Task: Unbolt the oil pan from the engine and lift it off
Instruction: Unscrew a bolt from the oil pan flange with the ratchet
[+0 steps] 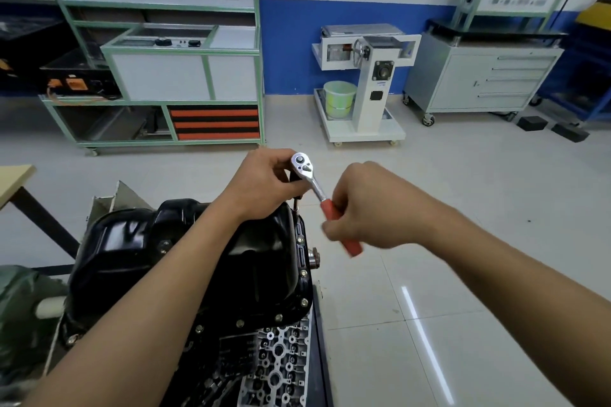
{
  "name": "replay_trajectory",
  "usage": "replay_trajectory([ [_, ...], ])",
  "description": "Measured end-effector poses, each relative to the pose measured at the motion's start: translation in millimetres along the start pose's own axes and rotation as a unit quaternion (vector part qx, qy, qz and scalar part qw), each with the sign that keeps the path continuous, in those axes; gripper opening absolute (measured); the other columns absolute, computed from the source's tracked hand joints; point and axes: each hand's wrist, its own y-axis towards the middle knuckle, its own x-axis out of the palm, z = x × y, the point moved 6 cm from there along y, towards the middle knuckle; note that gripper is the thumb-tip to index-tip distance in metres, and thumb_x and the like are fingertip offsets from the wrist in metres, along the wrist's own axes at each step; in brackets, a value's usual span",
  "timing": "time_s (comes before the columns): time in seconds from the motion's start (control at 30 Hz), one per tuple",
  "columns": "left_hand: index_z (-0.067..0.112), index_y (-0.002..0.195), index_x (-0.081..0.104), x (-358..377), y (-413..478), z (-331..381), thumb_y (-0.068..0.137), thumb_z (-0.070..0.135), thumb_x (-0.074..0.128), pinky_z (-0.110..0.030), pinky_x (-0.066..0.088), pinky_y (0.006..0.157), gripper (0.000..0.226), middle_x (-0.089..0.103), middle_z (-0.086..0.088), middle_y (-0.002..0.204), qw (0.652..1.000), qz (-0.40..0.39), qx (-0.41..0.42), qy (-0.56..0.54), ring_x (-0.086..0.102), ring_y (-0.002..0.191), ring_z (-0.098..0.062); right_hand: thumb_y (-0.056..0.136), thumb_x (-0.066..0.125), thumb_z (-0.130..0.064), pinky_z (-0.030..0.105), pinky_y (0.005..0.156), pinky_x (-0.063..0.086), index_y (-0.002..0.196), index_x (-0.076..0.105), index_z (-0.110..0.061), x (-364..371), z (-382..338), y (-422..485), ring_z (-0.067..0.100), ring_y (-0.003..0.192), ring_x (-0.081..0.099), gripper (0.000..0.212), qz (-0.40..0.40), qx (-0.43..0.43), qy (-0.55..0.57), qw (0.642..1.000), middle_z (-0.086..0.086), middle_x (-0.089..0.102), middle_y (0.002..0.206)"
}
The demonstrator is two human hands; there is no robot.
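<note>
Gripping the red handle point(330, 212) of a ratchet point(309, 175), the right hand point(360, 208) has its fingers curled tight round it, slightly blurred. Just to its left, the left hand point(264, 181) curls round the dark extension bar point(296, 204) under the ratchet's chrome head. The bar drops to the far right rim of the black oil pan point(132, 241), which lies directly beneath the left hand and forearm, seated on the engine point(281, 360). Bolts point(304, 301) sit in the pan's flange, below and between the two hands.
</note>
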Motion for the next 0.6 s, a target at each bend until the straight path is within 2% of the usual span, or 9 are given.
replay_trajectory([
  [0.13,0.027,0.083,0.072,4.3,1.0,-1.1,0.084,0.022,0.074,-0.029,0.048,0.061,0.005,0.07,-0.005,0.073,1.0,-0.013,-0.002,-0.005,0.063,0.062,-0.026,0.083,0.071,-0.016,0.025,0.053,0.041,0.066,0.067,-0.023,-36.9,21.3,20.7,0.014,0.053,0.05,0.019,0.014,-0.019,-0.117,0.993,-0.004,0.059,0.059],
  [0.2,0.023,0.086,0.071,6.7,2.4,-1.2,0.085,0.019,0.076,-0.027,0.043,0.057,0.007,0.07,0.0,0.075,1.0,-0.025,-0.008,-0.005,0.054,0.057,-0.026,0.088,0.067,-0.012,0.028,0.061,0.045,0.092,0.077,-0.025,-52.9,22.0,37.1,0.02,0.073,0.058,0.017,0.046,-0.039,-0.22,0.974,-0.001,0.065,0.08],
  [0.23,0.019,0.088,0.071,6.1,3.6,-1.7,0.086,0.015,0.078,-0.027,0.045,0.057,0.008,0.071,0.002,0.077,1.0,-0.025,-0.011,-0.008,0.054,0.057,-0.03,0.089,0.064,-0.01,0.028,0.058,0.041,0.099,0.076,-0.025,-57.6,20.7,46.7,0.023,0.075,0.057,0.021,0.077,-0.052,-0.263,0.96,0.001,0.063,0.081],
  [0.3,0.008,0.095,0.071,3.8,6.3,-2.5,0.087,0.007,0.078,-0.032,0.05,0.06,0.011,0.074,0.001,0.085,0.999,-0.02,-0.019,-0.025,0.062,0.063,-0.034,0.09,0.057,-0.002,0.027,0.05,0.031,0.097,0.075,-0.022,-60.8,13.8,66.3,0.022,0.065,0.05,0.028,0.139,-0.078,-0.305,0.939,0.001,0.053,0.074],
  [0.37,0.002,0.098,0.07,2.7,7.7,-3.1,0.088,0.001,0.076,-0.031,0.053,0.06,0.012,0.074,-0.001,0.087,0.999,-0.022,-0.02,-0.036,0.067,0.062,-0.02,0.089,0.052,0.001,0.033,0.055,0.041,0.1,0.073,-0.022,-59.8,8.6,87.3,0.028,0.073,0.056,0.033,0.165,-0.1,-0.308,0.932,0.004,0.06,0.084],
  [0.4,0.002,0.097,0.07,2.7,8.2,-3.9,0.088,0.0,0.075,-0.027,0.052,0.058,0.011,0.074,0.001,0.085,0.999,-0.025,-0.022,-0.038,0.066,0.059,-0.014,0.089,0.051,0.001,0.037,0.064,0.049,0.105,0.072,-0.023,-58.5,7.3,95.6,0.032,0.086,0.06,0.035,0.167,-0.113,-0.306,0.93,0.005,0.067,0.097],
  [0.47,0.005,0.095,0.071,3.3,8.2,-4.7,0.089,-0.001,0.074,-0.021,0.051,0.057,0.009,0.073,0.004,0.078,0.999,-0.03,-0.022,-0.038,0.065,0.055,-0.01,0.091,0.051,0.0,0.043,0.081,0.053,0.113,0.069,-0.022,-55.7,6.0,102.3,0.032,0.106,0.06,0.036,0.171,-0.146,-0.302,0.926,0.002,0.068,0.119],
  [0.53,0.008,0.094,0.071,2.8,8.2,-5.7,0.09,0.001,0.073,-0.024,0.052,0.058,0.008,0.073,0.003,0.077,0.999,-0.024,-0.019,-0.034,0.067,0.058,-0.015,0.095,0.051,-0.004,0.045,0.087,0.05,0.12,0.066,-0.018,-51.0,6.9,95.8,0.029,0.11,0.057,0.032,0.181,-0.174,-0.272,0.929,-0.001,0.065,0.126],
  [0.6,0.008,0.094,0.071,1.5,7.6,-7.6,0.091,0.004,0.074,-0.035,0.054,0.061,0.006,0.073,-0.002,0.079,0.999,0.001,-0.019,-0.028,0.069,0.066,-0.032,0.098,0.051,-0.013,0.043,0.087,0.048,0.121,0.065,-0.016,-45.9,12.8,83.1,0.027,0.109,0.055,0.027,0.184,-0.173,-0.234,0.939,-0.001,0.065,0.124],
])
